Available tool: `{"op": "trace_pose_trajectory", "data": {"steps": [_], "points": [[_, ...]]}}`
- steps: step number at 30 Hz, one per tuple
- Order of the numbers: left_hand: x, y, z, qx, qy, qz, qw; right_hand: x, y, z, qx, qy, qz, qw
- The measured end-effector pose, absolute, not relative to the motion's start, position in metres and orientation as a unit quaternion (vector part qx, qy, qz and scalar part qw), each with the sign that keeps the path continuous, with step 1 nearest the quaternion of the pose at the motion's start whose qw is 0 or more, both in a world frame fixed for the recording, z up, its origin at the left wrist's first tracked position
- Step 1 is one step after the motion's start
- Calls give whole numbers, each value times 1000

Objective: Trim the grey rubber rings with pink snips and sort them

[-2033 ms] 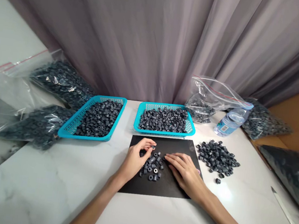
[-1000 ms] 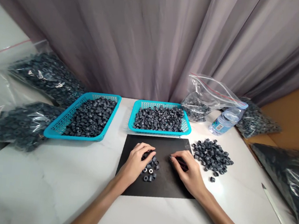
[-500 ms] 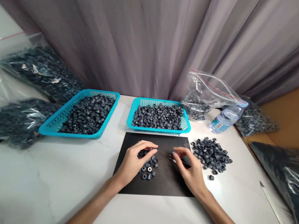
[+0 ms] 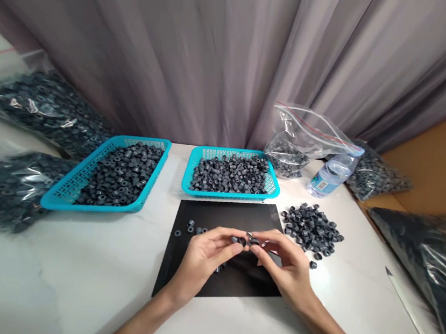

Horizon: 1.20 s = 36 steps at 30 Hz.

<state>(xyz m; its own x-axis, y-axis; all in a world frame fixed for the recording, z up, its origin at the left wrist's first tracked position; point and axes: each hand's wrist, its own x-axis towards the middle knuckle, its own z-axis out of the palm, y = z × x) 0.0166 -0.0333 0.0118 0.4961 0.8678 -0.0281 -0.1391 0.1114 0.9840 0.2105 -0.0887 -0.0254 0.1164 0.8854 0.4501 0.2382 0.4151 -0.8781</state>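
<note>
Over the black mat, my two hands meet fingertip to fingertip. My left hand pinches a small dark grey ring-shaped piece between thumb and fingers. Right against it, my right hand grips another small dark ring-like piece, its opening turned toward the left one. Whether the two pieces touch or are joined, I cannot tell. Several loose dark cylinders lie on the mat beyond my left hand, and others are partly hidden beneath it.
A heap of dark caps lies right of the mat. Behind stand two turquoise baskets of dark pieces. Filled plastic bags flank both sides. A water bottle and a white, pointed strip are at right.
My hands have come together from apart above the mat, bringing their small pieces against or close to each other. The view has shifted slightly.
</note>
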Motion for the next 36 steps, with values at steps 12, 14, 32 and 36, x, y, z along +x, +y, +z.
{"op": "trace_pose_trajectory", "data": {"steps": [12,14,32,36], "points": [[20,-39,3,553,338,373,664,209,-92,-23,-468,-614,273,574],[21,-40,3,554,338,380,658,210,-92,-21,-469,-615,277,570],[21,-43,8,486,346,323,735,209,-94,-22,-493,-639,259,531],[20,-47,9,350,316,310,825,208,-96,-24,-490,-663,255,505]]}}
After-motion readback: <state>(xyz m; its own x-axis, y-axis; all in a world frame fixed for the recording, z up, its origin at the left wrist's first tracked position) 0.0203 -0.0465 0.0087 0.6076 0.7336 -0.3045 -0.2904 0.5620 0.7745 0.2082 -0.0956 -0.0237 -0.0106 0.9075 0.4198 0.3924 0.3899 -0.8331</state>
